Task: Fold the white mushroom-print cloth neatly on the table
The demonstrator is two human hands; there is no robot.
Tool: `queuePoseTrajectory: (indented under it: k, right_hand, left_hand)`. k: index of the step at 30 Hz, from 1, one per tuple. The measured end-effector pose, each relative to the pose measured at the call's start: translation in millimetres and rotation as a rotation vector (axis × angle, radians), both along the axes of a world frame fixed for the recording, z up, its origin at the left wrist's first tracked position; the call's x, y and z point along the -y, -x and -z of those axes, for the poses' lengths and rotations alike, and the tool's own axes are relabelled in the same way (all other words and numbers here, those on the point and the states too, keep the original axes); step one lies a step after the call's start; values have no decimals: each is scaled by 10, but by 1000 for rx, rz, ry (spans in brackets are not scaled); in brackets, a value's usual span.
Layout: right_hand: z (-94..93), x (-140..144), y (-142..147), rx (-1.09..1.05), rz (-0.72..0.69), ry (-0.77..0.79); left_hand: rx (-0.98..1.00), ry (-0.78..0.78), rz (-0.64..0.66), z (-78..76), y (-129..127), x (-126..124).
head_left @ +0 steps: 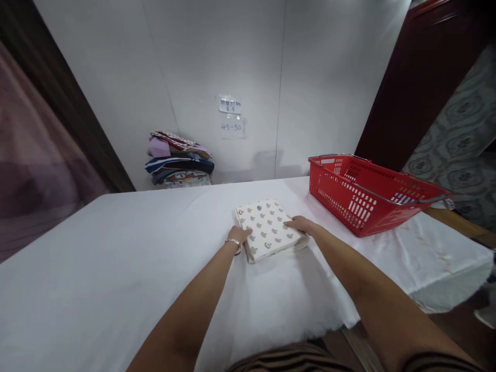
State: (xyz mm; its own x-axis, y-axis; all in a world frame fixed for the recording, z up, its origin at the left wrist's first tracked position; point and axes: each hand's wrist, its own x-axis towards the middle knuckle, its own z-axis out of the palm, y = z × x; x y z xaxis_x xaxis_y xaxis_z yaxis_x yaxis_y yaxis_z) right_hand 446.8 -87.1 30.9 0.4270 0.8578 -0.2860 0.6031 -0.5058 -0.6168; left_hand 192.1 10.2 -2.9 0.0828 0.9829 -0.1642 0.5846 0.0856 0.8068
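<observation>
A folded white cloth (269,232) printed with small grey shapes, plus a few in red, blue and green, is between my two hands over the white-covered table (155,248). My left hand (241,235), with a bracelet at the wrist, grips its left edge, thumb on top and the other fingers hidden beneath. On the opposite edge my right hand (300,224) holds the cloth the same way, its fingertips partly out of sight. The cloth's layers show along the near edge, which hangs slightly loose at the right.
A red plastic basket (341,194) with metal handles stands at the table's right side. Against the white wall, beyond the far edge, is a stack of folded clothes (180,160). Two paper signs (232,126) hang on the wall. A pinkish curtain (39,155) borders the left.
</observation>
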Motion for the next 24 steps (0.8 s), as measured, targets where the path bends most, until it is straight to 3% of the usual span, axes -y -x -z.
queuePoseTrajectory:
  k: [5, 11, 14, 17, 20, 24]
  right_hand:
    - [158, 194, -23, -312, 54, 41]
    - [196, 377, 35, -57, 39, 97]
    - [121, 333, 139, 270, -68, 69]
    - [108, 289, 333, 501, -286, -146]
    - [163, 289, 517, 554, -515, -156]
    - [168, 249, 597, 553, -574, -110]
  left_hand:
    - [-63, 82, 41, -64, 9, 21]
    - [-119, -4, 68, -83, 44, 137]
    - [-119, 2, 48, -86, 67, 207]
    - [-108, -20, 28, -84, 80, 287]
    - [-95, -70, 23, -69, 94, 375]
    - [-83, -101, 14, -21, 118, 452]
